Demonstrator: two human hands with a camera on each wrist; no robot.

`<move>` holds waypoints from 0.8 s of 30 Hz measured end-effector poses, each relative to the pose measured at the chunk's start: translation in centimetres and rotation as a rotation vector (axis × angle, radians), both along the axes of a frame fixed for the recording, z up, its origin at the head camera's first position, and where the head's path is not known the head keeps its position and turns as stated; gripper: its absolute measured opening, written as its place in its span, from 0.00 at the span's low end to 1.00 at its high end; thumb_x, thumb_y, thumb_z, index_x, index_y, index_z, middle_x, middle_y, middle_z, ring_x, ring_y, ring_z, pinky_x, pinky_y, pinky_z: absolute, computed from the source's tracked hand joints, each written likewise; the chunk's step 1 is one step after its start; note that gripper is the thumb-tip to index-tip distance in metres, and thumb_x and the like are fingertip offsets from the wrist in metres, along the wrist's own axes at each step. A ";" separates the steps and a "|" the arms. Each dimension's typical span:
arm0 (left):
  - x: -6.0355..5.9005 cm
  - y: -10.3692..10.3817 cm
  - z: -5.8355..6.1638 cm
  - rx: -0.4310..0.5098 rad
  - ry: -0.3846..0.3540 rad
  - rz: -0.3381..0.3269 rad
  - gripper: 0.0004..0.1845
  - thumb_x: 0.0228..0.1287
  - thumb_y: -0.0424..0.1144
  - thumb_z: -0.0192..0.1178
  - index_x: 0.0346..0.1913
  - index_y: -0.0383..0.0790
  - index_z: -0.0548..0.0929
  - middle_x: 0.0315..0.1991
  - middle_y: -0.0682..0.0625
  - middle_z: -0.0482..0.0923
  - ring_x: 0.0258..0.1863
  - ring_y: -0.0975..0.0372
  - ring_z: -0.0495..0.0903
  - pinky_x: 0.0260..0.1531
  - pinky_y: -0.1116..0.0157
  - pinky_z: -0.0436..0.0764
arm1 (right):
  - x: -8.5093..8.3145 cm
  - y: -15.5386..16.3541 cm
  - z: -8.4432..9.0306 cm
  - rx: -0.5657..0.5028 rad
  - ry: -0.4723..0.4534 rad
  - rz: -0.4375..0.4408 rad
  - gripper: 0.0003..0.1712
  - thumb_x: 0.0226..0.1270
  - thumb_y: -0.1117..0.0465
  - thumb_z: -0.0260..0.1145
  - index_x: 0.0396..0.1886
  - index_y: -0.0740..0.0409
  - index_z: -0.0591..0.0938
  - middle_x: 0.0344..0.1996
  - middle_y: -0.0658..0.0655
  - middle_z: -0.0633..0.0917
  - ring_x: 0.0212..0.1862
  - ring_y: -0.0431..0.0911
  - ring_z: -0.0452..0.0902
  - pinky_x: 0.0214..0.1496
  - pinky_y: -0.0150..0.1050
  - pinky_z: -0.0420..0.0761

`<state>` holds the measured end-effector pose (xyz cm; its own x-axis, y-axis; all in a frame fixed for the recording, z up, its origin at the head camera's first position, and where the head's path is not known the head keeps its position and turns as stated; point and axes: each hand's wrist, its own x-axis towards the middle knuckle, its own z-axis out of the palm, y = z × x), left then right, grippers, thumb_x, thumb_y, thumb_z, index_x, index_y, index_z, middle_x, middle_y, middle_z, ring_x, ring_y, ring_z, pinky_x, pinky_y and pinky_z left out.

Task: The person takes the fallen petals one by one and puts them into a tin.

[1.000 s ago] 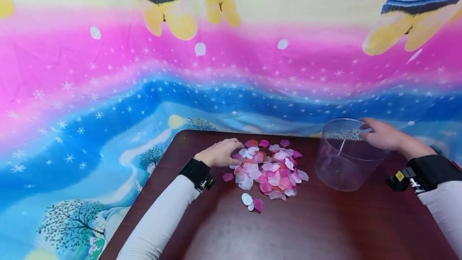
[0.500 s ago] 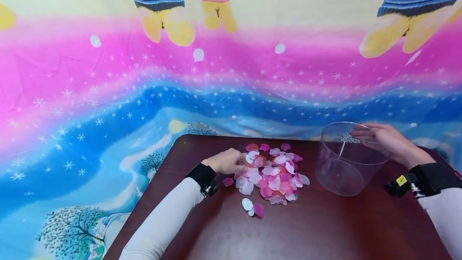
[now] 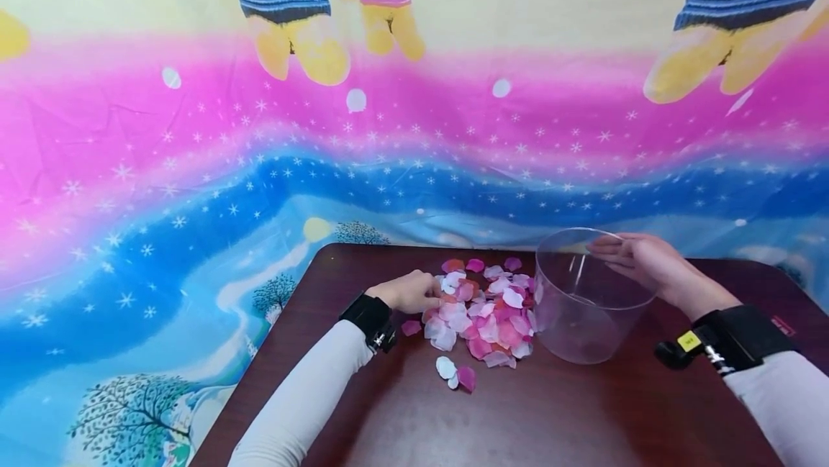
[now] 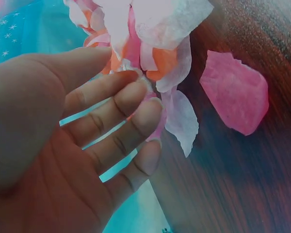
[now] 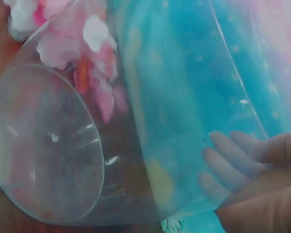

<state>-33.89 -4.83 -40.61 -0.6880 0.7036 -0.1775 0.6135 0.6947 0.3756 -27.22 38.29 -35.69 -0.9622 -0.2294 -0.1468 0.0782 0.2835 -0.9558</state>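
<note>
A cartoon-print cloth (image 3: 194,186) in pink and blue, with bears in striped shirts along its top, hangs behind a dark brown table (image 3: 557,416) and drapes past the table's left edge. A white sleeve comes in from the near left corner, ending in a black wristband (image 3: 370,320). The left hand (image 3: 409,290) lies at the left side of the petals (image 3: 482,312), which sit in a loose heap of pink, white and orange toward the far edge of the table, about midway along it. In the left wrist view the left hand's fingers (image 4: 128,104) are nearly straight and held close together, their tips touching the orange and white petals at the heap's edge; the thumb lies apart above them, and whether anything is pinched cannot be told. One pink petal (image 3: 409,327) lies alone just beside the wristband, and a few more (image 3: 453,373) lie apart on the near side of the heap. The bowl (image 3: 586,301), clear plastic and round, stands tilted just right of the heap, touching its right edge; in the right wrist view petals show through its wall. The right hand (image 3: 637,260) grips the far right part of the bowl's rim, fingers (image 5: 233,155) curled inside the wall and seen through it. Its sleeve, with another black wristband (image 3: 732,337), runs off at the near right corner.
</note>
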 end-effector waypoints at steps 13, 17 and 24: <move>0.0 -1.1 1.4 0.067 0.082 -0.063 0.09 0.75 0.34 0.59 0.36 0.41 0.87 0.24 0.56 0.75 0.24 0.67 0.71 0.30 0.69 0.73 | 0.4 1.0 -1.2 -0.253 -0.031 0.079 0.29 0.76 0.75 0.45 0.74 0.63 0.69 0.57 0.42 0.84 0.59 0.33 0.80 0.60 0.30 0.77; 0.1 -1.4 3.2 0.094 0.112 -0.084 0.08 0.76 0.34 0.59 0.38 0.39 0.87 0.28 0.55 0.77 0.26 0.66 0.72 0.33 0.68 0.75 | 0.6 0.9 -1.3 -0.284 -0.009 0.067 0.28 0.76 0.75 0.44 0.73 0.65 0.70 0.57 0.43 0.85 0.59 0.34 0.80 0.60 0.30 0.78; 0.5 -0.4 6.9 0.139 0.172 -0.143 0.08 0.76 0.34 0.58 0.37 0.40 0.85 0.28 0.54 0.77 0.26 0.67 0.73 0.36 0.67 0.76 | 0.3 0.4 -1.3 -0.253 0.000 0.048 0.29 0.74 0.76 0.43 0.72 0.65 0.70 0.57 0.42 0.84 0.60 0.34 0.80 0.61 0.30 0.77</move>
<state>-33.36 -5.23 -33.66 -0.5914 0.8054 0.0390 0.7651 0.5452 0.3427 -26.95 38.65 -36.96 -0.9492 -0.3045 -0.0788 0.0704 0.0385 -0.9968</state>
